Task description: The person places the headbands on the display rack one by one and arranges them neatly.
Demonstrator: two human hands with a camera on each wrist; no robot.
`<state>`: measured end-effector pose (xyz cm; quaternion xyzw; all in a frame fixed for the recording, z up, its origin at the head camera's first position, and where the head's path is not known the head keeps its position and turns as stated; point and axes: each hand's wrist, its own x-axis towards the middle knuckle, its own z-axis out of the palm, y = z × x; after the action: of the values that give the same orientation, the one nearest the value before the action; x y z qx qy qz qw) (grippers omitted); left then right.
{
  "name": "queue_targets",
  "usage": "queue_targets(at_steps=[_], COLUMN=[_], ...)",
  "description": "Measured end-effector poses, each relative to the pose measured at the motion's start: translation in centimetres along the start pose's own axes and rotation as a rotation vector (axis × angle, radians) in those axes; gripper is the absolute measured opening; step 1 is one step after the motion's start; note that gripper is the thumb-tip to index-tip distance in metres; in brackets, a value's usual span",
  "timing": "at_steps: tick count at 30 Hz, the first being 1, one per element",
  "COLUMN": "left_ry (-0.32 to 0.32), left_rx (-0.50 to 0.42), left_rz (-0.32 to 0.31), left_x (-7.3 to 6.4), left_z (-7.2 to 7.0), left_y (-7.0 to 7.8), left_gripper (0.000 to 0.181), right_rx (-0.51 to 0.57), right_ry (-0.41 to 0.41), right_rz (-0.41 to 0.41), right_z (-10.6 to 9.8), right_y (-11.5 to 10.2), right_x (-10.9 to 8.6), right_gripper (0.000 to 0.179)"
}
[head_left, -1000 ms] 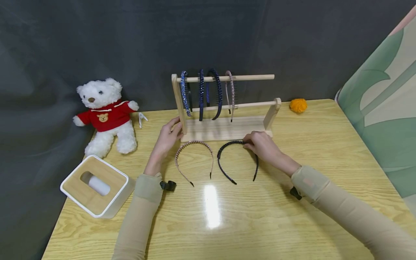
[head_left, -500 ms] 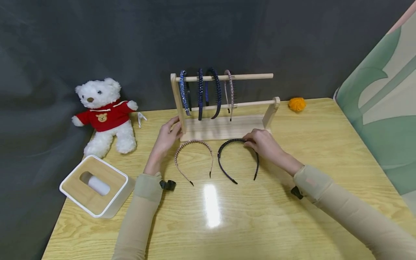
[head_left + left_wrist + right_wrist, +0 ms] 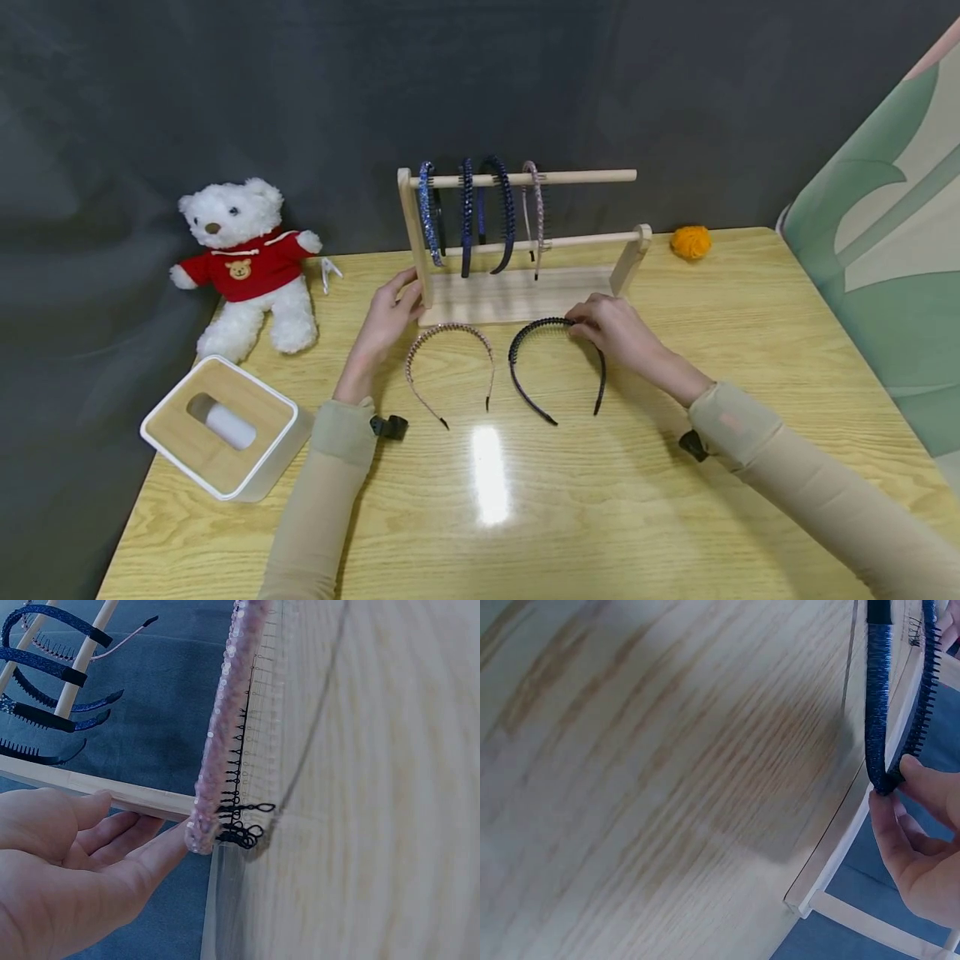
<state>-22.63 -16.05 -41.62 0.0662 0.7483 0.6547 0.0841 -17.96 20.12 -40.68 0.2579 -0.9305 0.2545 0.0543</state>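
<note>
My right hand (image 3: 618,335) pinches a dark, toothed headband (image 3: 525,342) near the top of its right side. The right wrist view has thumb and fingertips meeting on the dark headband (image 3: 876,705), its ends toward the top. At the other side, my left hand (image 3: 386,315) holds the left end of a wooden headband rack (image 3: 517,302). Close by in the left wrist view, fingertips of the left hand (image 3: 90,870) lie along the rack's side piece. A pink beaded headband (image 3: 411,358) lies in front of the rack, beside the dark one.
Several headbands hang on the rack's upper bar (image 3: 585,177), blue ones left and a pink one (image 3: 537,208) right. A white teddy bear (image 3: 247,242), a white clip (image 3: 327,271) and a wood-topped box (image 3: 172,417) stand left. An orange fluffy ball (image 3: 691,242) sits back right.
The right hand has shifted slightly right and back, and the dark headband has shifted right with it. The left hand has stayed at the rack's left end; the view has swayed a little.
</note>
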Motion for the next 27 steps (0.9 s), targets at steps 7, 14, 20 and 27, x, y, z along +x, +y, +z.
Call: queue_targets(at_steps=[7,14,20,27], left_ry=[0.002,0.004,0.004,0.004], left_rx=[0.001,-0.003,-0.001,0.010], left_rz=[-0.002,0.003,0.004,0.000], left_x=[0.02,0.18,0.22,0.25], left_z=[-0.12,-0.15,-0.18,-0.13], left_y=[-0.24,-0.14,-0.10,-0.35], left_gripper=[0.049,0.049,0.048,0.049], right_rx=[0.049,0.095,0.097,0.101], right_ry=[-0.010,-0.001,-0.003,0.004], right_rz=[0.016,0.025,0.032,0.057], right_z=[-0.25,-0.66,-0.83,-0.69], right_y=[0.06,0.23,0.26,0.74], right_x=[0.08,0.19,0.17,-0.07], right_gripper=[0.010,0.010,0.013,0.014])
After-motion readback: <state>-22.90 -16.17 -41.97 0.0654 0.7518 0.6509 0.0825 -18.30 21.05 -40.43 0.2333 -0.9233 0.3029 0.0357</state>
